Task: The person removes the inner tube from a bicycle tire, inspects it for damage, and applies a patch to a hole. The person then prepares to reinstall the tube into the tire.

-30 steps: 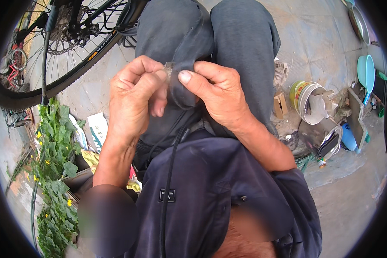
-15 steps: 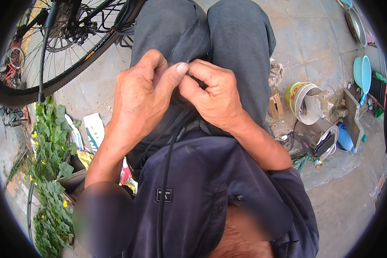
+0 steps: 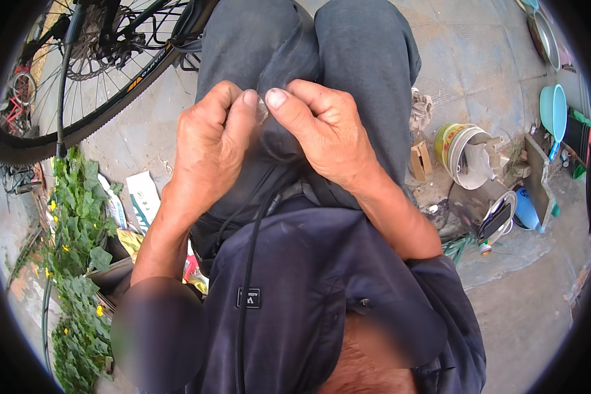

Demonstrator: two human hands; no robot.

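Observation:
Above my lap, both hands are raised close together with the thumbs turned up. Between their fingertips shows a small pale, see-through scrap point(image 3: 262, 111), perhaps thin plastic; its exact kind is too small to make out. My left hand point(image 3: 213, 134) pinches it from one side, thumb against curled fingers. From the other side my right hand point(image 3: 325, 131) is closed in a like pinch. The undersides of the fingers are hidden. Beneath the hands are the dark grey trousers point(image 3: 364, 72) on my knees.
A bicycle wheel point(image 3: 134, 98) stands at the upper left, above a leafy plant point(image 3: 82, 230) with yellow flowers. To the right lie a tipped white bucket point(image 3: 454, 157), a wooden block point(image 3: 421, 162) and a turquoise basin point(image 3: 553, 111). A black cord point(image 3: 246, 308) hangs over my shirt.
My hands have turned and their thumb tips have drawn slightly apart. A pale scrap now shows between them. The left thumb has moved left, and my right thumb has come up into view.

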